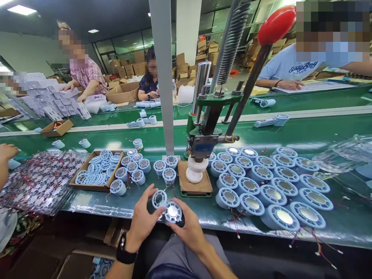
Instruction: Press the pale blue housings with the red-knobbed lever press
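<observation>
Near the bench's front edge, my left hand pinches a light blue slotted ring between thumb and fingers. My right hand grips a round motor-like part with a silver centre and a slotted blue rim, its face tilted up. The two pieces are side by side, close together; whether they touch I cannot tell. Just beyond my hands stands a green hand press with a red-knobbed lever and a white pressing head over a wooden base. A cardboard box of blue rings lies to the left.
Many blue round units with trailing wires crowd the bench right of the press; several more stand left of it. Wired parts are spread at far left. A grey post rises behind. Co-workers sit or stand across the green conveyor.
</observation>
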Motion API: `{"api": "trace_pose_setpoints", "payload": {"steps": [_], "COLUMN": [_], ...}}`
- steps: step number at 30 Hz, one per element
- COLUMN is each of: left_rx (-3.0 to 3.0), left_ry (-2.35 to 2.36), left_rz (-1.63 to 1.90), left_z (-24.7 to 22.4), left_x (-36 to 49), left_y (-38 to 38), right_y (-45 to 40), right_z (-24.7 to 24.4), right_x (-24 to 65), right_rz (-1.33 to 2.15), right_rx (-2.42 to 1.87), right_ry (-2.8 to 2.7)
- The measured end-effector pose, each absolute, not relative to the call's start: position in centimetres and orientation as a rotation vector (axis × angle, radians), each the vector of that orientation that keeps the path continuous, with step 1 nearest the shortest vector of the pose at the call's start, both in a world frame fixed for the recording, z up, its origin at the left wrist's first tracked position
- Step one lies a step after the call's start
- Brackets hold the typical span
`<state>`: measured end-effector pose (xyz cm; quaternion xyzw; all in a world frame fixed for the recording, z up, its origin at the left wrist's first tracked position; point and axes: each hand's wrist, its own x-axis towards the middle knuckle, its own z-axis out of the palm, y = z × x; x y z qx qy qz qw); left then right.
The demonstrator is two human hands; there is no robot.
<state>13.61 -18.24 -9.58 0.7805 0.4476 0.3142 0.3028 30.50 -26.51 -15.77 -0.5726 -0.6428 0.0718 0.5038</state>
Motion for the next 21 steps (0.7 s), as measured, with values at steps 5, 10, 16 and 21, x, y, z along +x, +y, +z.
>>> {"api": "trace_pose_setpoints", "payload": {"steps": [5,10,16,21], "left_rx": [2.28,2.242,2.097,2.031], "left_ry": [0.983,1.083,1.145,1.172], "left_rz": [0.675,0.724,0.755,0.854], "left_z": [-7.7,-9.1,-9.8,-11.1], "left_x": [15.4,16.6,16.5,16.6], "left_y": [-20.6,-21.3,-21.8,-22.5], "right_y": [-25.8,-25.8,-26.0,-25.9], "right_z": [-16.3,-16.6,-16.3,-15.7], "right_x": [29.3,29.3,29.2,29.4], "right_rz": [0.175,0.222,0.221,0.265], "right_rx": [-1.393,-1.433,-1.427,-1.432], "right_ry": [-1.467,-1.418,-1.408,-1.455]}}
